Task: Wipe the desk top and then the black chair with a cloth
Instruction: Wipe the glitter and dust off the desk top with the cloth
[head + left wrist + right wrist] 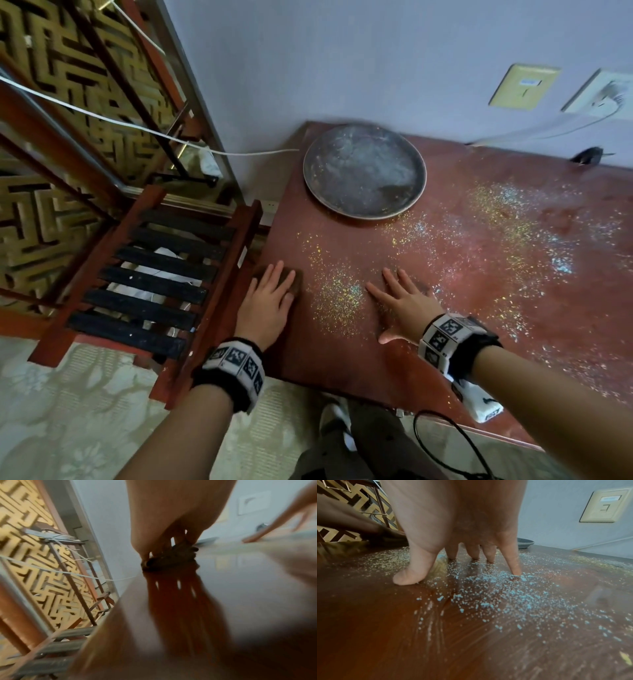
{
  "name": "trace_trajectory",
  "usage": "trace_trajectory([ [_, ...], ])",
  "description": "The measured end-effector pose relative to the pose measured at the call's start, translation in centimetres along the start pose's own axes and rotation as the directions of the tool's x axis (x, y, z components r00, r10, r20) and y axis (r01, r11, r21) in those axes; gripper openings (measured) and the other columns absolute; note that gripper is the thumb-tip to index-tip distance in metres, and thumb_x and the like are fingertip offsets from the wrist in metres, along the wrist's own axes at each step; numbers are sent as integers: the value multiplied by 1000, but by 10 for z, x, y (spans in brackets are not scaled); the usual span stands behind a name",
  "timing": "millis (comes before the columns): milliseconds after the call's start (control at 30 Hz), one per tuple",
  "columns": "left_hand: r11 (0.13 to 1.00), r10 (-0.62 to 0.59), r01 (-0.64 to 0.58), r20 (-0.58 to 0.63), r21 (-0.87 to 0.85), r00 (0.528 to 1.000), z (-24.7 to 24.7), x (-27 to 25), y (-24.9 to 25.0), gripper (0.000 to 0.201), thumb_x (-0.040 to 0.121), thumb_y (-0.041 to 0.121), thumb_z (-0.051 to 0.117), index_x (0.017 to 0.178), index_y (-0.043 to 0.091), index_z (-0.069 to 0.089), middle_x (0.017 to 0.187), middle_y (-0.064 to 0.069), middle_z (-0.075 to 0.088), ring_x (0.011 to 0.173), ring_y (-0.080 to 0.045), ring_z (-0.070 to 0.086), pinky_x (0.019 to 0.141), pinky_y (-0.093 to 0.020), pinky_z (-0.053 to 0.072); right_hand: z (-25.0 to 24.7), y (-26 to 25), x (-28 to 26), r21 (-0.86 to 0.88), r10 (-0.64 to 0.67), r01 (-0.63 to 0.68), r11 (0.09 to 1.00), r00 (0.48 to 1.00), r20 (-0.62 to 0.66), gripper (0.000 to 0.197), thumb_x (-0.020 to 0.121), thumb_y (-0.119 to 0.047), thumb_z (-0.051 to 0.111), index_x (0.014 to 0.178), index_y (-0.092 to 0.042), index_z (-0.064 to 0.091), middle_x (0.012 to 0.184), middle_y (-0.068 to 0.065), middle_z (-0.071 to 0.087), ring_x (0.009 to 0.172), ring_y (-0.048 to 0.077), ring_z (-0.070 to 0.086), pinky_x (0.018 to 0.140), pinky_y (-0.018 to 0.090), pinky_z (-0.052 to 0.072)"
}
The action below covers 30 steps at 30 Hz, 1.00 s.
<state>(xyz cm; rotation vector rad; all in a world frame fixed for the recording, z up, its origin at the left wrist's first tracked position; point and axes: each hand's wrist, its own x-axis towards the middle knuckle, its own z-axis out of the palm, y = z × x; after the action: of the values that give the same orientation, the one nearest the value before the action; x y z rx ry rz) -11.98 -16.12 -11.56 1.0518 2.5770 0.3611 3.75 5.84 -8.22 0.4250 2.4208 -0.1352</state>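
- A brown cloth is pressed flat at the left edge of the tabletop under the left hand, whose fingers are laid straight and slightly apart.
- The cloth is judged soft and light, best held from above under a flat palm.
- The right hand is spread on the crumb-strewn tabletop, holding nothing.
- Most of the cloth is hidden; the left wrist view is blurred.

No text can be read; the wristband markers are only black-and-white patterns.
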Motion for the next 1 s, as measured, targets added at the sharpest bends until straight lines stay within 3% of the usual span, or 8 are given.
trace_trajectory([
  [167, 998, 55, -55, -19, 11, 998, 1, -34, 4, 66, 89, 47, 8, 144, 21, 33, 155, 2, 11, 146, -17, 11, 116, -31, -2, 2, 0, 0, 3, -4, 4, 1000, 1000, -1, 109, 70, -67, 61, 145, -41, -13, 154, -1, -24, 143, 28, -17, 111, 63, 15],
  [233, 995, 69, -70, -24, -71, 997, 10, -67, 5, 61, 92, 49, 7, 144, 22, 27, 154, 6, 6, 145, -11, 4, 115, -23, -6, 3, 2, 1, 1, -10, 10, 1000, 1000, -13, 108, 70, -67, 60, 145, -40, -13, 154, -1, -24, 143, 28, -17, 110, 63, 16],
  [333, 992, 0, 7, 53, -128, 999, 6, -49, 10, 87, 81, 66, -21, 146, 28, 20, 154, 12, -3, 142, -3, -8, 114, -22, -7, 2, 3, -1, 3, -23, 23, 1000, 1000, -10, 107, 71, -67, 59, 145, -39, -13, 155, 0, -23, 143, 28, -17, 110, 63, 17],
  [467, 998, -70, 70, 29, -1, 997, -12, 31, 17, 45, 102, 37, 28, 145, 27, 32, 159, 0, 6, 146, -15, 3, 118, -33, 6, 0, 1, -2, 18, -32, 32, 999, 999, -6, 107, 73, -65, 60, 146, -38, -12, 155, 1, -22, 143, 30, -16, 110, 64, 15],
  [567, 991, -64, 68, -40, 117, 997, -14, 49, 16, 42, 98, 24, 47, 140, 27, 44, 158, -10, 12, 146, -28, 11, 118, -41, 11, -7, 6, 1, 6, -58, 58, 998, 998, -22, 102, 75, -61, 61, 147, -39, -8, 156, 0, -18, 144, 29, -13, 110, 65, 8],
  [633, 995, -4, 20, -162, 93, 987, -4, 31, 16, 43, 86, 7, 61, 127, 20, 59, 147, -21, 35, 136, -41, 33, 108, -50, 30, -17, 16, 11, 10, -70, 71, 997, 995, -66, 102, 74, -60, 62, 146, -41, -6, 156, -3, -18, 144, 27, -13, 109, 67, 7],
  [800, 994, -41, 23, -163, -107, 986, 13, 19, 16, 45, 92, 6, 54, 135, 21, 52, 152, -12, 28, 142, -25, 15, 110, -37, 26, -31, 37, 41, 37, -57, 59, 998, 997, -59, 110, 66, -66, 65, 144, -46, -9, 155, -4, -21, 143, 27, -18, 108, 69, 4],
  [1000, 961, -100, 101, -15, 258, 995, -29, 113, 29, 44, 101, 29, 35, 145, 33, 32, 158, -9, 13, 145, -31, 11, 117, -40, 3, -36, 45, 51, -4, -96, 96, 995, 994, -56, 110, 66, -65, 66, 144, -46, -9, 155, -5, -20, 143, 28, -17, 107, 70, 5],
])
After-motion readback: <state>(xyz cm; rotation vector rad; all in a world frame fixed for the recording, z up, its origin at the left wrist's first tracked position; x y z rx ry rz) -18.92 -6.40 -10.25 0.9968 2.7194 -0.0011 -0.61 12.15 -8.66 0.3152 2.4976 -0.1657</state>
